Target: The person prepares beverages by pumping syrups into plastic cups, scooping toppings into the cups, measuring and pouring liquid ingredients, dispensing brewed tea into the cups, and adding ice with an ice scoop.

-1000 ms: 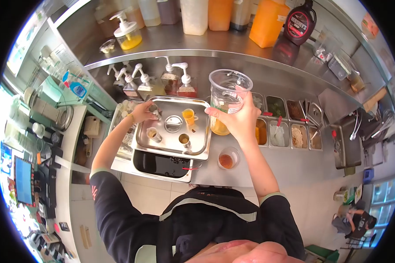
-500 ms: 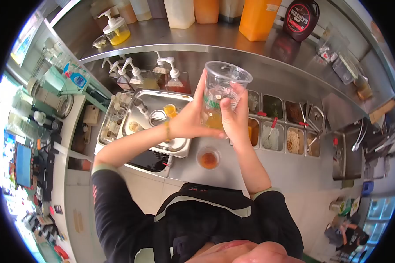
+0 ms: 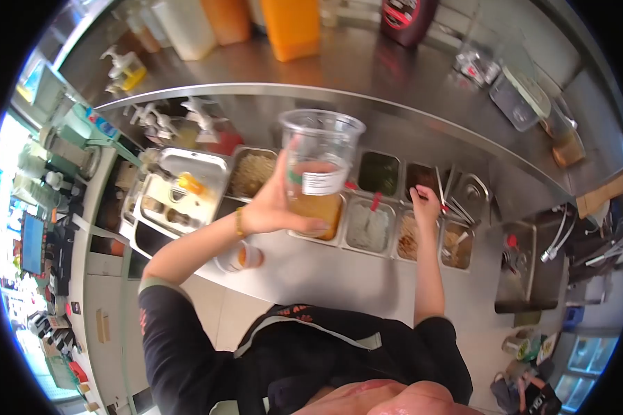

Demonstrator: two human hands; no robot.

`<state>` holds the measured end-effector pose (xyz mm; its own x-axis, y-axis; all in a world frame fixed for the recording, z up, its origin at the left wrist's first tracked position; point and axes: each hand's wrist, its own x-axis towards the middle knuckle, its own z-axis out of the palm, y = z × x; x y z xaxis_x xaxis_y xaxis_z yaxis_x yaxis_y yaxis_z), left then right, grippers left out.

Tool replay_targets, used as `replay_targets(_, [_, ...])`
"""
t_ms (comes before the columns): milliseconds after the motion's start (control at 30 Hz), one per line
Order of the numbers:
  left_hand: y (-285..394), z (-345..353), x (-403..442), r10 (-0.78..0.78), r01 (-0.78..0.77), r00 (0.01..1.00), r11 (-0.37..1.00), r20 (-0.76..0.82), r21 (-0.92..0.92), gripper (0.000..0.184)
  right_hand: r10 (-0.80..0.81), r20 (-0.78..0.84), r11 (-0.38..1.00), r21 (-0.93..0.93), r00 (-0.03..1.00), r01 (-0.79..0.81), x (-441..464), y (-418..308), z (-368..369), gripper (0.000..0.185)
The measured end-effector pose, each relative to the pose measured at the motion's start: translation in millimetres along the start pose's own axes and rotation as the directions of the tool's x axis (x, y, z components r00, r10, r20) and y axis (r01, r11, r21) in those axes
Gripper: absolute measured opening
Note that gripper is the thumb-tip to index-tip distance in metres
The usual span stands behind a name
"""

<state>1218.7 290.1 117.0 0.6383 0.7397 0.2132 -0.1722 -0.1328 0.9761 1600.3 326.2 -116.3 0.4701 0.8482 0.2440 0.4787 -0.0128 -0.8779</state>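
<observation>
Tray (image 3: 211, 173) of metal lies left of the fingers of the left hand (image 3: 268, 207), well apart from them, with a small yellow-orange cup (image 3: 190, 183) and other blurred vessels on it. Left of those fingers and nearer the person's body, a clear cup with reddish-brown contents (image 3: 249, 257) sits on the surface (image 3: 339, 277). A pan of pale chopped bits (image 3: 256, 150) stands just behind and left of them.

The left fingers are wrapped around a large clear plastic cup (image 3: 332, 145), thumb across its near side. It has yellowish liquid low inside and a white label (image 3: 323, 183) facing the person, too blurred to read.

Right of the left fingers, between the two hands, come a pan of dark green contents (image 3: 381, 153) and a pan of whitish contents (image 3: 367, 251). The right hand (image 3: 427, 200) has its fingers drawn narrow at a pan of dark brown contents (image 3: 422, 164); whether they grip anything cannot be told. A sink (image 3: 533, 283) lies well right of these fingers.
</observation>
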Motion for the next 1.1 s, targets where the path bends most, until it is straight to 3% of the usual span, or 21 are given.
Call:
replay_targets(133, [4,32,-16,-0.237,0.197,0.951,0.959,-0.198,-0.203,0.12,-0.084,0.055,0.995,-0.056,0.995,0.087,26,29,-6,0.022])
replay_targets(233, [-1,62,-34,-0.344,0.173,0.857,0.894,-0.384,-0.414,0.12,-0.101,0.128,0.979,-0.164,0.987,0.122,33,22,-3,0.025])
replay_targets(300, [-22,78,-48,-0.289,0.078,0.804,0.917,-0.519,-0.391,0.119,-0.126,0.209,0.975,-0.154,0.97,0.159,32,24,5,0.031])
replay_targets(333, [-29,87,-53,-0.274,0.04,0.763,0.924,-0.585,-0.381,0.119,-0.166,0.213,0.938,-0.267,0.963,0.221,30,31,8,0.029])
replay_targets(400, [-50,99,-63,-0.244,0.042,0.69,0.953,-0.681,-0.3,0.118,-0.254,0.054,0.806,-0.54,0.966,0.242,29,42,-4,0.033])
replay_targets(433, [-59,102,-64,-0.221,0.041,0.648,0.966,-0.729,-0.256,0.118,-0.191,0.022,0.728,-0.668,0.981,0.156,26,43,-12,0.034])
replay_targets(500, [-70,105,-64,-0.234,0.083,0.65,0.967,-0.723,-0.239,0.116,-0.085,-0.066,0.509,-0.861,0.994,-0.013,17,43,-26,0.036])
replay_targets(600, [-87,105,-58,-0.279,0.138,0.678,0.957,-0.68,-0.256,0.114,0.074,0.049,0.519,-0.855,0.996,0.003,12,61,-34,0.037])
replay_targets(700, [-97,98,-31,-0.282,0.135,0.769,0.949,-0.574,-0.285,0.114,0.048,0.108,0.459,-0.885,0.993,0.074,11,56,-36,0.036])
replay_targets(833, [-109,92,9,-0.186,0.114,0.862,0.978,-0.472,-0.177,0.114,-0.202,0.311,0.372,-0.853,0.929,0.366,20,59,-53,0.036])
replay_targets(933, [-104,95,37,-0.072,0.038,0.905,0.995,-0.42,-0.089,0.111,0.099,0.55,0.676,-0.649,0.83,0.349,45,74,-54,0.043])
replay_targets(967, [-107,96,43,0.016,0.018,0.902,0.997,-0.432,0.074,0.107,0.075,0.548,0.765,-0.568,0.833,0.305,59,78,-55,0.05])
replay_targets(1067, [-119,86,54,0.285,-0.101,0.906,0.864,-0.314,0.493,0.098,0.333,0.523,0.721,-0.678,0.785,0.146,92,51,-51,0.054])
replay_targets(1100, [-123,81,57,0.361,-0.155,0.903,0.778,-0.232,0.609,0.096,0.147,0.556,0.702,-0.641,0.818,0.31,87,42,-48,0.046])
